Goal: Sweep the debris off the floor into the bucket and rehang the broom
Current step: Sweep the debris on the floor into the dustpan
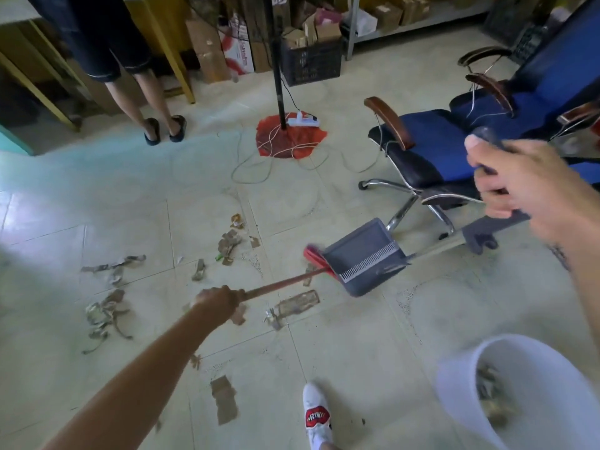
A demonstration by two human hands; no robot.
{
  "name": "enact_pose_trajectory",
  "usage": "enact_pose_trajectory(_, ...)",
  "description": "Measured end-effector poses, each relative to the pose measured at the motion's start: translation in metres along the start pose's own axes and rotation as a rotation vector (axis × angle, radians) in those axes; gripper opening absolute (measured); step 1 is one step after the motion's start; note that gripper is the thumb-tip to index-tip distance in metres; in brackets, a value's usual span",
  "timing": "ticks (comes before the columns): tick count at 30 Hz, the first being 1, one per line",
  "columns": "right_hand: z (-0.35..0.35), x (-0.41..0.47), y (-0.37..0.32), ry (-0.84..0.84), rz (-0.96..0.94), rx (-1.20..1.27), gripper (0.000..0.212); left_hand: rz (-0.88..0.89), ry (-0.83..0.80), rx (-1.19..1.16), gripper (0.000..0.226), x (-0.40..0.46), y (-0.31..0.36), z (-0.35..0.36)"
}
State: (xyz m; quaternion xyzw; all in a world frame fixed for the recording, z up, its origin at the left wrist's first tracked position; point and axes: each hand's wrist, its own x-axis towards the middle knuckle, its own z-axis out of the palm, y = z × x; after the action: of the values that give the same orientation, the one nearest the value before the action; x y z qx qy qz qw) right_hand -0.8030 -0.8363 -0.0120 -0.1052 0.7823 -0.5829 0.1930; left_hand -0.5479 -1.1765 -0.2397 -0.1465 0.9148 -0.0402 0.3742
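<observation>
My left hand point(217, 302) is shut on the reddish broom handle point(282, 283). The red broom head point(313, 254) is partly hidden behind the grey dustpan point(363, 258). My right hand point(516, 183) grips the dustpan's long handle at its dark top end; the pan hangs tilted just above the floor. Torn brown cardboard and paper debris point(104, 311) lies scattered on the tiles at left and centre, with more pieces point(224, 399) near my foot. The white bucket point(454, 378) stands at the lower right with debris inside it.
A blue office chair point(431, 147) stands right behind the dustpan. A fan stand on a red base point(289, 139) with a power strip and loose cables sits centre back. A person's legs point(152, 102) stand at the back left by a yellow table. My white shoe point(316, 414) is at the bottom.
</observation>
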Motion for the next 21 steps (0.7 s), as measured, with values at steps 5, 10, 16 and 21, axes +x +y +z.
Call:
enact_pose_trajectory(5, 0.029, 0.016, 0.012, -0.068, 0.063, -0.040, 0.034, 0.002, -0.105, 0.079, 0.045, 0.002, -0.069, -0.028)
enact_pose_trajectory(10, 0.106, 0.009, 0.049, -0.145, 0.172, 0.065, 0.024, -0.250, -0.155, 0.069, 0.036, -0.031, -0.080, -0.069)
enact_pose_trajectory(16, 0.163, -0.016, 0.106, -0.074, 0.346, 0.013, 0.031, -0.240, -0.266, -0.041, 0.037, -0.034, -0.012, -0.042)
enact_pose_trajectory(21, 0.164, -0.036, 0.122, 0.019, 0.360, -0.016, 0.029, -0.345, -0.338, -0.444, 0.036, -0.070, -0.025, -0.003)
